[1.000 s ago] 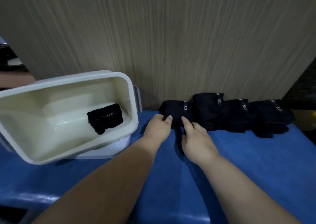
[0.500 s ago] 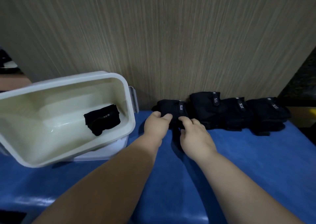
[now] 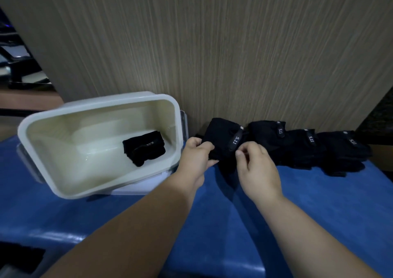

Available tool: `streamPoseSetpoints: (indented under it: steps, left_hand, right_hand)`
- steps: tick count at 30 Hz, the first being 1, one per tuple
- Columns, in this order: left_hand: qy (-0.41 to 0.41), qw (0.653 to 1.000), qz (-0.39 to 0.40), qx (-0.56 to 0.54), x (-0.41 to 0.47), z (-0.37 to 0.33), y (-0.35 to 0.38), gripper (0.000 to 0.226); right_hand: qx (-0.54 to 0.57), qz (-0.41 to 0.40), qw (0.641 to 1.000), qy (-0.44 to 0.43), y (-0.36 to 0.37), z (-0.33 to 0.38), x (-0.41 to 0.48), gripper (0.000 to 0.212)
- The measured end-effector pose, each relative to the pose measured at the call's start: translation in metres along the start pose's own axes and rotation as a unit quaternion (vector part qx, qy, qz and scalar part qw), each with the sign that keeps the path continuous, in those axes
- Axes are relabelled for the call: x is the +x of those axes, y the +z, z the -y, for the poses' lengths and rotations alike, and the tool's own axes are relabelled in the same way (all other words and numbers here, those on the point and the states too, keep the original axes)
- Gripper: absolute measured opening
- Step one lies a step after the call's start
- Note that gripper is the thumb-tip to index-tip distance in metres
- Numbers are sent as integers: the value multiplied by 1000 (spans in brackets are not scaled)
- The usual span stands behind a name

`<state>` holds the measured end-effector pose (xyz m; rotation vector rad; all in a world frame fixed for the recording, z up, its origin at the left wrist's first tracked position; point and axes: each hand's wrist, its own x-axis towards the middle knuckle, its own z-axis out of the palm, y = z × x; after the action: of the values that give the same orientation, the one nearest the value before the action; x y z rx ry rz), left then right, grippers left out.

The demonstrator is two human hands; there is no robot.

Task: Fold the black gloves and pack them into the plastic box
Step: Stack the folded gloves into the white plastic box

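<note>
A tall wood-grain panel point(image 3: 234, 44) fills the back of the view, and a blue counter point(image 3: 212, 224) runs along its foot. On the left of the counter sits the plastic box point(image 3: 63, 184), open and tipped toward the person, apparently propped on its lid point(image 3: 144, 189). One folded glove point(image 3: 144, 149) already lies on the box floor, toward its right wall.

To the right, the other gloves point(image 3: 297, 148) lie in an overlapping row against the panel, not yet folded.

At the left end of that row is the held glove point(image 3: 223, 137), raised a little between both hands. Its long axis runs roughly away from the person, cuff end far and up, the dark lower end drooping toward the counter. Its labelled strap point(image 3: 235, 142) slants across the middle.

The left hand point(image 3: 196, 158) grips the glove's left edge, its fingers point(image 3: 204, 147) curled over the cloth. The right hand point(image 3: 257, 167) has its fingers point(image 3: 253, 150) bunched narrow against the thumb at the near end of the strap; it seems to pinch the glove there, though the contact itself is dark and hard to read.

The glove lies just ahead of both hands, between them. The box lies just to the left, so the left hand is the nearer one for placing it once the fold is made.
</note>
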<state>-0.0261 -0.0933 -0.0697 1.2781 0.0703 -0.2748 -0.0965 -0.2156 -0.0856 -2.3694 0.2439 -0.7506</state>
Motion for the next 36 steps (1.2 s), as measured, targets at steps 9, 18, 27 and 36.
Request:
streamPoseSetpoints:
  steps: [9, 18, 27, 36]
  left_hand:
    - [-59, 997, 40, -42, -18, -9, -16, 10]
    - [-101, 987, 126, 12, -47, -4, -59, 14]
    - [-105, 993, 59, 16, -63, -11, -111, 18]
    - [-34, 998, -54, 10, -66, -28, -162, 10]
  right_hand:
    - [211, -31, 966, 148, -2, 6, 9, 43]
    - [505, 253, 755, 333, -2, 12, 2, 65]
    - [488, 344, 739, 311, 24, 51, -30, 47]
    - [452, 275, 793, 302, 72, 112, -41, 8]
